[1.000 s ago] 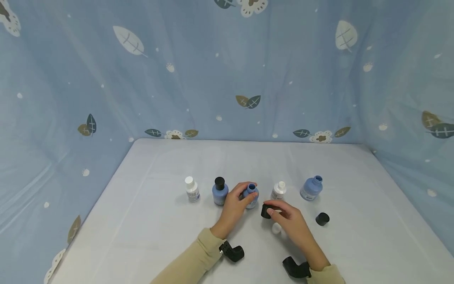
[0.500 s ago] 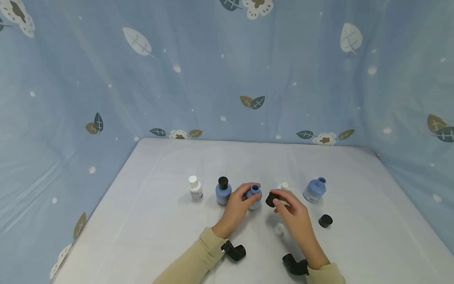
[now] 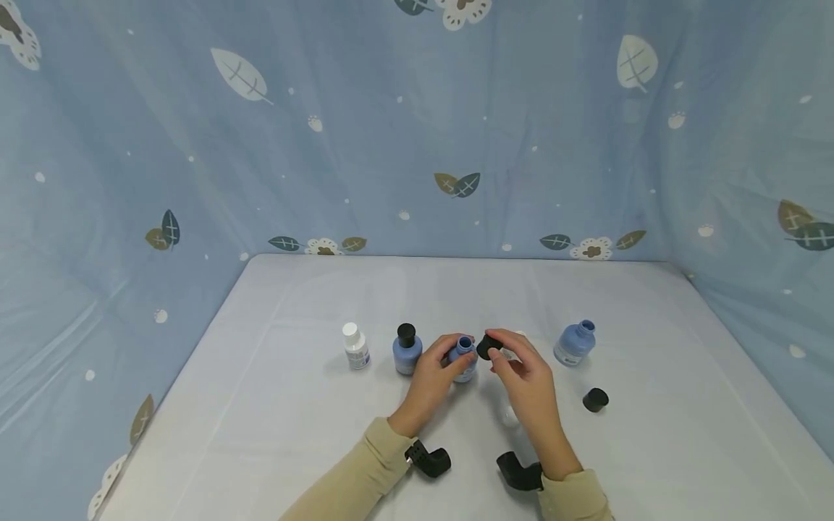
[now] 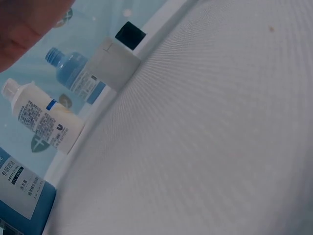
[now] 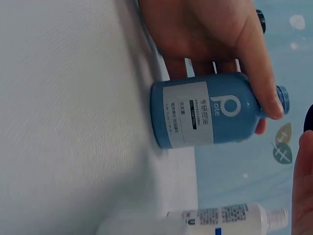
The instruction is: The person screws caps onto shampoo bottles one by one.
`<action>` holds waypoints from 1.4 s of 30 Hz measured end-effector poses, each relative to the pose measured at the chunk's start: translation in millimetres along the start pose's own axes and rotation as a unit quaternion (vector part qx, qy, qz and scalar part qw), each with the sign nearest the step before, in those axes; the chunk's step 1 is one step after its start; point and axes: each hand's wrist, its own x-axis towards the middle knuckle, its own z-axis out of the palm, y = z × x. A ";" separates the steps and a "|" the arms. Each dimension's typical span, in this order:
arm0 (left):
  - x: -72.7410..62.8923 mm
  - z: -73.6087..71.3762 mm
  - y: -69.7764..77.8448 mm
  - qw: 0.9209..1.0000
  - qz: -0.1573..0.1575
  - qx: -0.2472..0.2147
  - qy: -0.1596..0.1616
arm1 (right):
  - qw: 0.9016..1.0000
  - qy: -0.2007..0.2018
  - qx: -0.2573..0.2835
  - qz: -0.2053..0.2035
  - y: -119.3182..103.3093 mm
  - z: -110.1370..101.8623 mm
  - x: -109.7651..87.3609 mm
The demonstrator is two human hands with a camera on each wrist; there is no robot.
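My left hand (image 3: 430, 373) grips an uncapped blue bottle (image 3: 465, 372) standing upright on the table; the right wrist view shows thumb and fingers around its upper body, below the bare neck. Between thumb and fingers, my right hand (image 3: 529, 380) pinches a black cap (image 3: 487, 348), held tilted just right of the bottle's mouth and apart from it. Behind the right hand, largely hidden in the head view, an uncapped white bottle (image 4: 46, 117) stands. On the table by the right wrist lies a white cap (image 3: 510, 415), partly covered by the hand.
Left of the hands stand a blue bottle with a black cap (image 3: 407, 352) and a white capped bottle (image 3: 355, 349). To the right are an open blue bottle (image 3: 575, 344) and a loose black cap (image 3: 596, 399). A patterned blue curtain (image 3: 365, 145) surrounds the white table (image 3: 260, 434).
My right hand has lifted the black cap from above the white cap up and leftward, close to the open bottle mouth. The left hand keeps its grip on the bottle in place.
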 end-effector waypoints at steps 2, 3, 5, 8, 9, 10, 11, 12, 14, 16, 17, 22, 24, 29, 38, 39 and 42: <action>-0.3 0.0 -0.6 1.000 0.010 0.001 -0.003 | 1.000 0.008 -0.012 -0.001 -2.3 4.8 0.1; -0.6 -0.1 -0.7 1.000 0.013 0.001 -0.003 | 1.000 0.010 -0.020 -0.004 -3.1 7.6 0.1; -1.0 -0.3 -0.6 1.000 0.017 0.001 0.000 | 0.999 0.013 -0.032 -0.015 -3.5 13.1 0.3; -1.1 -0.4 0.5 1.000 0.017 0.000 0.004 | 0.998 0.015 -0.051 -0.038 0.7 20.9 0.2; -1.1 -0.3 1.0 1.000 0.016 0.003 0.006 | 0.997 0.018 -0.057 -0.043 4.7 22.8 0.1; -1.2 -0.3 1.6 1.000 0.015 0.004 0.006 | 0.997 0.021 -0.061 -0.046 9.1 24.4 0.0; -1.2 -0.4 1.9 1.000 0.015 0.005 0.006 | 0.997 0.022 -0.064 -0.047 13.4 25.7 -0.2; -1.3 -0.6 2.3 1.000 0.017 0.005 0.004 | 0.996 0.023 -0.068 -0.047 17.9 26.8 -0.3; -1.3 -1.2 3.9 1.000 0.021 0.006 0.001 | 0.996 0.025 -0.072 -0.045 26.9 28.1 -0.1; -1.1 -2.2 4.9 1.000 0.027 0.010 0.000 | 0.996 0.019 -0.077 -0.046 30.3 29.3 0.5; -0.8 -2.6 5.0 0.999 0.033 0.012 -0.001 | 0.996 0.016 -0.078 -0.048 31.7 29.7 0.7; -1.8 -2.5 3.8 0.999 0.043 0.031 0.000 | 0.996 0.004 -0.077 -0.050 35.7 29.4 -1.3; -2.9 -1.7 3.4 0.999 0.042 0.034 -0.002 | 0.996 0.002 -0.075 -0.048 36.3 28.1 -3.1; -4.6 1.3 4.1 0.998 0.049 0.038 -0.004 | 0.995 0.001 -0.086 -0.049 31.2 24.8 -5.2; -4.7 0.9 2.8 0.997 0.069 0.040 -0.009 | 0.995 0.015 -0.091 -0.043 1.5 21.3 -5.4; -4.5 0.9 1.4 0.997 0.071 0.037 -0.010 | 0.995 0.016 -0.090 -0.040 0.3 21.3 -5.3; -3.9 1.0 -6.2 0.997 0.071 0.031 -0.008 | 0.995 0.017 -0.090 -0.037 -0.3 22.2 -4.9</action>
